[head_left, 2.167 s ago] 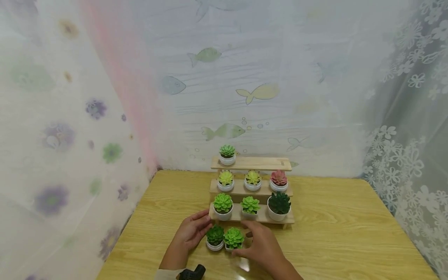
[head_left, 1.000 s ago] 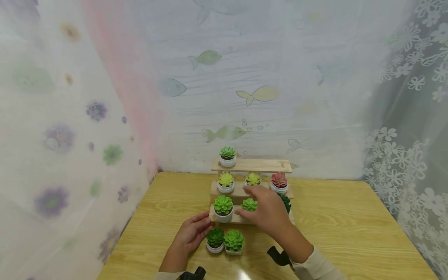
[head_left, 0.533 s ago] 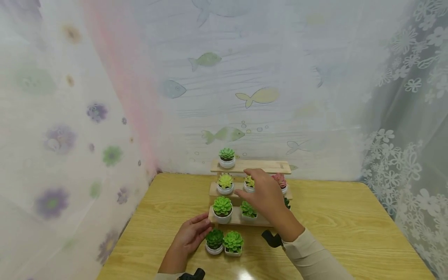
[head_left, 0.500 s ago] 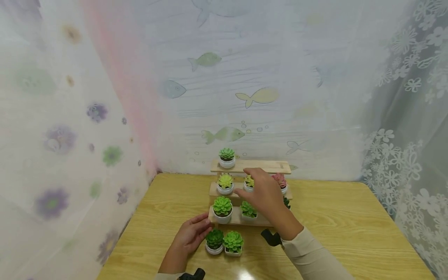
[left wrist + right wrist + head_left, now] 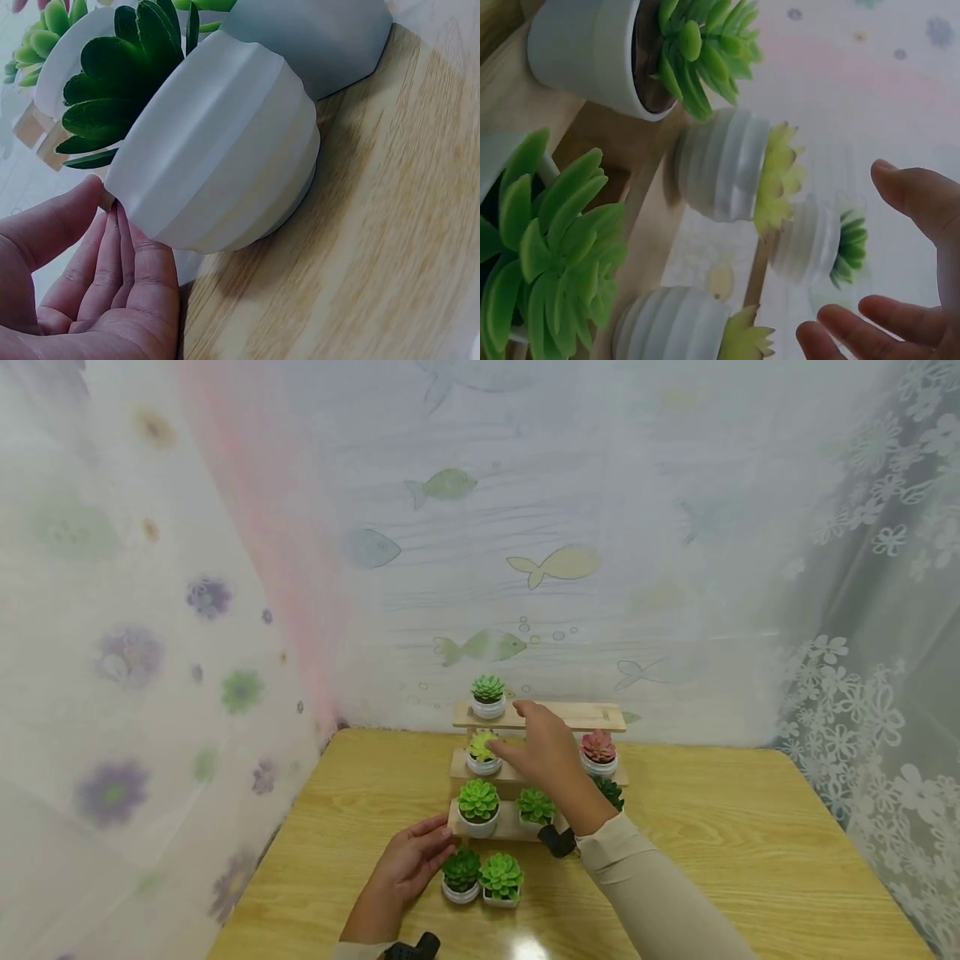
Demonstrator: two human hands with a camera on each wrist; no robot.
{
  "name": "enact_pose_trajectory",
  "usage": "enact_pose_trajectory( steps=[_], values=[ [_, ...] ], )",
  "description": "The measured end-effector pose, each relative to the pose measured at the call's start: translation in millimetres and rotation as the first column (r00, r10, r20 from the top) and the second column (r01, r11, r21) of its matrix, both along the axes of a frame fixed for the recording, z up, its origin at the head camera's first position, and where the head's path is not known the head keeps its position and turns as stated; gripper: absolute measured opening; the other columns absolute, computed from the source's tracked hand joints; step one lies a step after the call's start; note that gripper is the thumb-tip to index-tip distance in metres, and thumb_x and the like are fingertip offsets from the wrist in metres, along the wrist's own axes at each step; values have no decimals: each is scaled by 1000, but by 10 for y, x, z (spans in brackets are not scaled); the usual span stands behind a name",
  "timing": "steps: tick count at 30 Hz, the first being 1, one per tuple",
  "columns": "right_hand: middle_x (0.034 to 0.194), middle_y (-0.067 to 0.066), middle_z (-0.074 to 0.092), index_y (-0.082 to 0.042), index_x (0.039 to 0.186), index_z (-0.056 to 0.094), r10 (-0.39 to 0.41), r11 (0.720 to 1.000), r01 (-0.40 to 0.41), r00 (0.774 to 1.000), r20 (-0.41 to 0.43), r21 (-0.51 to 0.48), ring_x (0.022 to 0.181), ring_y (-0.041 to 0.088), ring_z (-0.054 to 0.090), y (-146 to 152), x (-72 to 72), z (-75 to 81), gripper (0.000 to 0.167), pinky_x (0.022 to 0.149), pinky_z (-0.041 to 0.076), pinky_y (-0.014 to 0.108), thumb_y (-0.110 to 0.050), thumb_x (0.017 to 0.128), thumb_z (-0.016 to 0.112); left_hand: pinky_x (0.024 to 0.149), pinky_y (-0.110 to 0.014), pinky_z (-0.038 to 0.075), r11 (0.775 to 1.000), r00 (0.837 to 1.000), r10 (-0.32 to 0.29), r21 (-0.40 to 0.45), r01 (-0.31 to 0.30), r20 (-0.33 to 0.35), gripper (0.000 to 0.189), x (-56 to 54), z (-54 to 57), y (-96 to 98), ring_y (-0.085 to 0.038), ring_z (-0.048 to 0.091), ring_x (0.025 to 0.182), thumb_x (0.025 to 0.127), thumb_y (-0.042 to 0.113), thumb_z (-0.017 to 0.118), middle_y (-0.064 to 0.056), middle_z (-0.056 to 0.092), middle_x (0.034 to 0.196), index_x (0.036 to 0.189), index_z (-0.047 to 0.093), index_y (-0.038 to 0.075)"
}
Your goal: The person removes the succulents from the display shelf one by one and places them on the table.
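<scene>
Left hand (image 5: 411, 860) pinching the wooden stand (image 5: 508, 820), right hand (image 5: 551, 752) spread wide and holding nothing.
From your head view, your right hand hides the middle yellow succulent; the right wrist view shows that middle yellow succulent (image 5: 742, 336) on the stand's middle shelf, while the left yellow succulent (image 5: 483, 765) sits behind your thumb. The left wrist view alone shows your left fingertips at the stand's corner, just beside the dark green succulent (image 5: 124, 94); room there is tight. The top shelf (image 5: 585, 716) runs on rightward past its light green succulent (image 5: 488, 696), and the tabletop (image 5: 735, 843) stretches broadly either side of the stand.
</scene>
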State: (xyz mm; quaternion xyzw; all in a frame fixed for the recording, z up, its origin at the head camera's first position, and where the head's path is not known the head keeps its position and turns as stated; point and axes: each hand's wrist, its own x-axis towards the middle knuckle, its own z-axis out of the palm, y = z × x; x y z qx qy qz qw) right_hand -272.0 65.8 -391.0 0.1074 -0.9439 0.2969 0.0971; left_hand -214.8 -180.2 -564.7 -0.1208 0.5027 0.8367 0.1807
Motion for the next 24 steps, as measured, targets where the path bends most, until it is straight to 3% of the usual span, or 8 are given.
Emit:
enact_pose_trajectory(
  steps=[5,13,24],
  values=[
    [145,11,61,-10,153,49,-31,1000,31,999,37,1,129,35,61,-89,-165,-21,87,101,53,56,-56,86,79,91,-30,59,1000,1000,-6,11,6,-5,43,-8,-15,-19,-17,71,101,99,5,68,-4,72,110,141,59,2],
    [145,15,61,-6,151,49,-65,998,65,998,8,25,129,36,61,-146,-414,-36,90,102,52,57,-58,85,81,91,-30,59,1000,1000,-6,0,6,-16,49,-22,-22,-15,-17,71,102,99,5,69,-4,72,110,145,54,0],
    [145,14,59,-8,154,44,-55,999,54,996,73,4,128,35,60,-196,-600,5,93,101,53,56,-59,85,80,91,-30,59,1000,1000,2,-8,-3,-19,48,-37,-45,-34,-17,71,101,99,6,70,-5,72,109,144,55,-1]
  ],
)
